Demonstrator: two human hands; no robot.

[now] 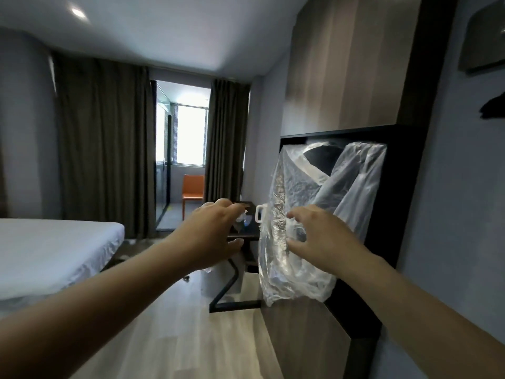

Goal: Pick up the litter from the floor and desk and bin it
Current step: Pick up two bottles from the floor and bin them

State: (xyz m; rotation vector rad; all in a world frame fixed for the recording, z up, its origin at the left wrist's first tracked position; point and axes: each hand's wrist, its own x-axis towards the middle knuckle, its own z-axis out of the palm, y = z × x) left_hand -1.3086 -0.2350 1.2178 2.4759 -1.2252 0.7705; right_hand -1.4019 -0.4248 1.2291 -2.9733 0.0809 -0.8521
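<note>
A clear plastic bag (306, 214) with something dark inside hangs upright in front of a black wall niche (396, 187) on the right. My right hand (319, 239) is against its lower side, fingers spread and straight; no grip shows. My left hand (213, 231) reaches forward at the same height, fingers loosely curved, holding nothing. Just beyond it, crumpled clear litter (244, 218) lies on a dark desk (246, 236). Under the desk stands what looks like a bin with a pale liner (209, 280).
A white mug handle (259, 214) shows at the desk's edge beside the bag. A small dark object (186, 279) lies on the wood floor. A white bed (54, 250) fills the left. An orange chair (193, 191) and dark curtains (103, 143) stand at the far end.
</note>
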